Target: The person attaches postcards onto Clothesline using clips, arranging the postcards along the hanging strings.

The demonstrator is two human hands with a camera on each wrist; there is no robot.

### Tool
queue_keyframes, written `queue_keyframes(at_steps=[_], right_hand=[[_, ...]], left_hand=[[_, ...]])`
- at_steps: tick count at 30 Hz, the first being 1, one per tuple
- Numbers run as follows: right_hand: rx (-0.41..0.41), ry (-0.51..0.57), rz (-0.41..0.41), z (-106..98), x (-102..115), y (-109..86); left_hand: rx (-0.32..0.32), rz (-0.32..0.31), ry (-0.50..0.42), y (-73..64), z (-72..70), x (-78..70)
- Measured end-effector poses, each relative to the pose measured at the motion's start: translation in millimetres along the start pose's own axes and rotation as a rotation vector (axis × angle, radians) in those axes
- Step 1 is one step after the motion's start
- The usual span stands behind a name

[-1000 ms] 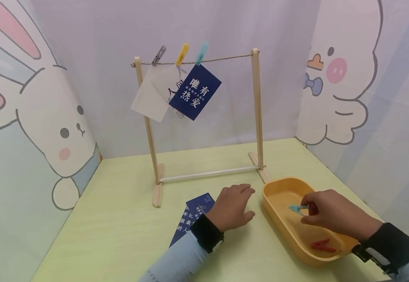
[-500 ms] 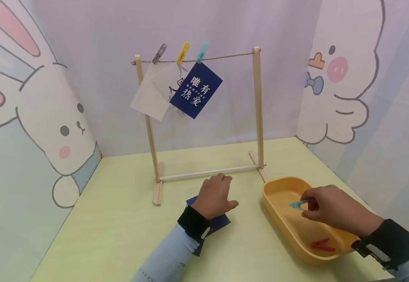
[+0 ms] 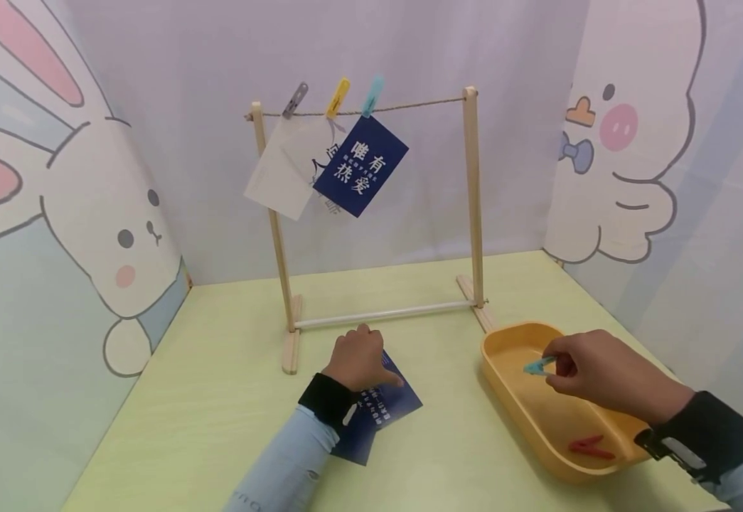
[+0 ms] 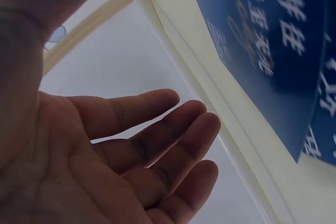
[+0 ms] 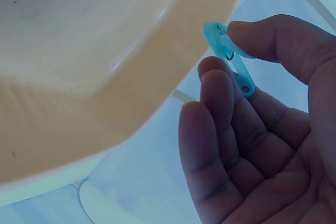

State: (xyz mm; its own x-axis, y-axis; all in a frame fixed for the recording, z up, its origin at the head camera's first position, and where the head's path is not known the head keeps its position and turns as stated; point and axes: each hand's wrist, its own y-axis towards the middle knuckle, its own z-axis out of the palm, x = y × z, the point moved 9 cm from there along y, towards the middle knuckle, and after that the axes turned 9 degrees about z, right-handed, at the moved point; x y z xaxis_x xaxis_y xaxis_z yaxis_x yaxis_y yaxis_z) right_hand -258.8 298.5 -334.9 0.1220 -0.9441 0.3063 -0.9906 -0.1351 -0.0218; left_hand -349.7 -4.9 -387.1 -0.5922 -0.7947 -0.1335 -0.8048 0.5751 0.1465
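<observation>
Over the table, my left hand hovers above blue cards printed with white characters. In the left wrist view its fingers are loosely bent and hold nothing, with the cards lying beyond them. My right hand pinches a light-blue clothespin above the yellow tray. The right wrist view shows the clothespin between thumb and fingers. Inside the tray lies a red clothespin.
A wooden rack with a rope stands at the back. From the rope hang a white card, a partly covered card and a blue card, held by grey, yellow and light-blue clothespins.
My left hand has moved left, from beside the blue cards to over them, and more of the cards shows on its right. The right hand stays over the tray with the light-blue clothespin.
</observation>
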Motion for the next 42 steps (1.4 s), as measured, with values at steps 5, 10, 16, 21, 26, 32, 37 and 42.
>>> queue_keyframes(at_steps=[5,10,16,21,26,32,37,42], right_hand=[[-0.004,-0.001,0.003,-1,1,-1.5],[-0.022,-0.012,0.009,-1,1,-1.9],[-0.017,-0.012,0.01,1,0,-2.9],[-0.023,-0.024,0.019,1,-2,-3.7],[-0.027,-0.022,0.024,-1,-2,-3.9],[-0.023,-0.02,0.028,0,-3,-2.1],[-0.021,-0.017,0.037,0,-3,-1.2],[-0.013,-0.028,0.041,0,-2,0.0]], left_hand=[[0.034,-0.028,-0.044,-2.2,-0.3,11.7],[0.056,-0.058,-0.074,-4.6,0.9,20.5],[0.11,-0.078,-0.088,-8.9,8.6,25.1],[0.119,-0.08,-0.072,-8.5,14.9,28.0],[0.104,-0.085,-0.064,-5.2,18.0,32.2],[0.094,-0.089,-0.115,-3.3,17.8,31.7],[0.094,-0.097,-0.159,-1.6,18.7,31.8],[0.103,-0.114,-0.185,-0.1,23.3,36.6]])
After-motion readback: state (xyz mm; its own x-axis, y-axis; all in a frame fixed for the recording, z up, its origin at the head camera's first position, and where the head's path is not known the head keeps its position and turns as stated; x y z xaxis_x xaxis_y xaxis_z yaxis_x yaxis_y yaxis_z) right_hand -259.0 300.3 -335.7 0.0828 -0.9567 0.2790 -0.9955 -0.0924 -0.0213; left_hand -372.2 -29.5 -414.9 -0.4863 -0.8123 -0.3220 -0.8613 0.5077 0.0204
